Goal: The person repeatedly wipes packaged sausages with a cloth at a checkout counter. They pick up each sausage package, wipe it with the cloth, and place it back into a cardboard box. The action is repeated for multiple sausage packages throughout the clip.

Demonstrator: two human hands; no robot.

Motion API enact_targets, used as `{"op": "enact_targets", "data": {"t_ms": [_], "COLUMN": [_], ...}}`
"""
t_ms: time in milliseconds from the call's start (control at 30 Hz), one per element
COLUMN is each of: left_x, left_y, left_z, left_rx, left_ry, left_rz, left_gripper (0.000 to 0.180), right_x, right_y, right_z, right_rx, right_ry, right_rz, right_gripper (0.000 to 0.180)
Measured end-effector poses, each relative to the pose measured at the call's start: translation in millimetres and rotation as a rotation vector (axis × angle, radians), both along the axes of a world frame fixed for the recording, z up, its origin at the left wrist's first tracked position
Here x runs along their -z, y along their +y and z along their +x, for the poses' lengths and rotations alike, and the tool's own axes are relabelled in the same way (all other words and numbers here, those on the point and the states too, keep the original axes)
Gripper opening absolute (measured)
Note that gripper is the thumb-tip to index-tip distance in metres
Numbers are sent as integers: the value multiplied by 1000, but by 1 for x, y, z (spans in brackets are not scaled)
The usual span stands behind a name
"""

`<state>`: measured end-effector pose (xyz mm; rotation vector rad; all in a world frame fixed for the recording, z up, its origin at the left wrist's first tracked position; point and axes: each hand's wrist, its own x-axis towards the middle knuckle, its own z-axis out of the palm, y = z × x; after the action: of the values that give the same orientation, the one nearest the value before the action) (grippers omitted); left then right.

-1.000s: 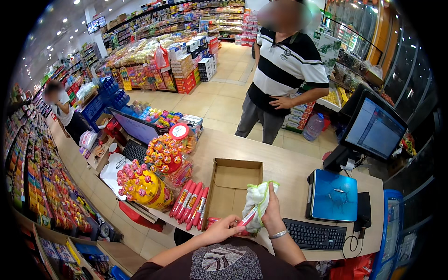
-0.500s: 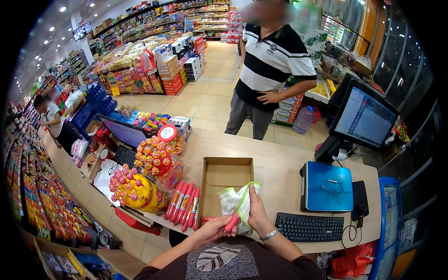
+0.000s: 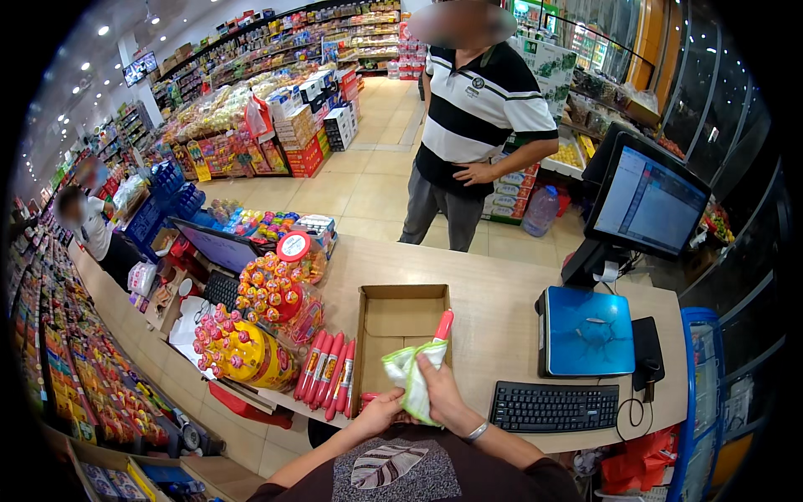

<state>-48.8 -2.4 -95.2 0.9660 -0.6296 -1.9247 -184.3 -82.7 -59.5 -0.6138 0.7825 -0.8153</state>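
Note:
My right hand (image 3: 443, 391) is closed round a white cloth (image 3: 403, 365) with a green edge. The cloth wraps a red-cased sausage (image 3: 445, 324), whose upper end sticks out beyond it, tilted to the right. My left hand (image 3: 381, 415) is closed by the cloth's lower end; what its fingers pinch is hidden. Beneath both hands lies an open cardboard box (image 3: 405, 294), its far part bare. A bit of red shows in its near left corner, partly covered by my left hand. Several red sausages (image 3: 324, 373) with labels lie side by side left of the box.
Lollipop jars (image 3: 272, 368) and a second monitor (image 3: 216, 251) stand on the left. To the right are a blue-topped device (image 3: 589, 333), a black keyboard (image 3: 552, 407) and a monitor (image 3: 651, 197). Across the counter (image 3: 493, 293) stands a person (image 3: 485, 117), hand on hip.
The sausage now points up and away out of the cloth; before, its red end pointed down toward my left hand. The cloth and my right hand have come lower and to the left.

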Motion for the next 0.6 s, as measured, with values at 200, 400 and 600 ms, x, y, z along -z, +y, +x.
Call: {"op": "enact_targets", "data": {"t_ms": [200, 400, 600], "left_x": [-5, -22, -52], "left_y": [5, -6, -19], "left_z": [-3, 26, 36], "left_rx": [-38, -97, -443], "left_ry": [-154, -609, -371], "left_rz": [63, -226, -285], "left_gripper": [32, 28, 31], "right_x": [-3, -1, -27], "right_y": [2, -8, -1], "right_z": [-1, -17, -17], "right_rx": [-17, -53, -625], "right_ry": [-23, 75, 246], "right_rz": [-63, -126, -253], "right_gripper": [21, 20, 38]}}
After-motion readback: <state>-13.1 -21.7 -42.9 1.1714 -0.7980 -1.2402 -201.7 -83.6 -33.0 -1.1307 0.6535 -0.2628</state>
